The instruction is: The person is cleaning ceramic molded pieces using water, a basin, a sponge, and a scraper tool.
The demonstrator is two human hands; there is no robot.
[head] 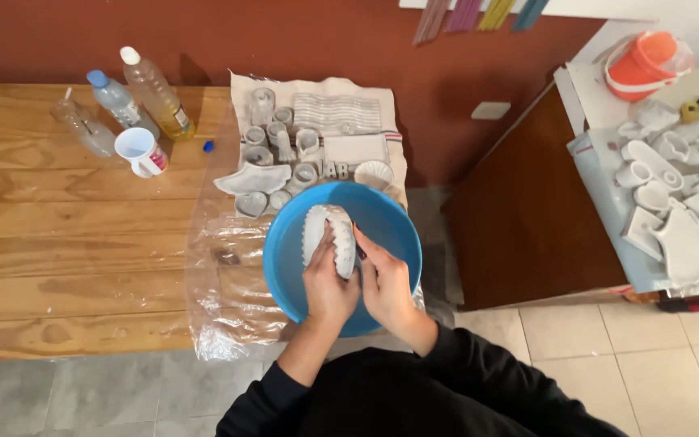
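Lower centre of the frame: the blue basin point(285, 251) sits on clear plastic sheeting point(220, 275) at the edge of the wooden table point(58, 243). Over the basin, both hands hold a white scalloped ceramic dish point(329, 236) on edge. The left hand point(327, 287) has its fingers closed around the lower rim. The right hand point(383, 279) has its fingers curled against the dish's right side.

Judged step: rubbing or rinsing the surface. A steady grip is required while turning the piece. The dish appears pale, matte, unglazed, with a fluted rim.
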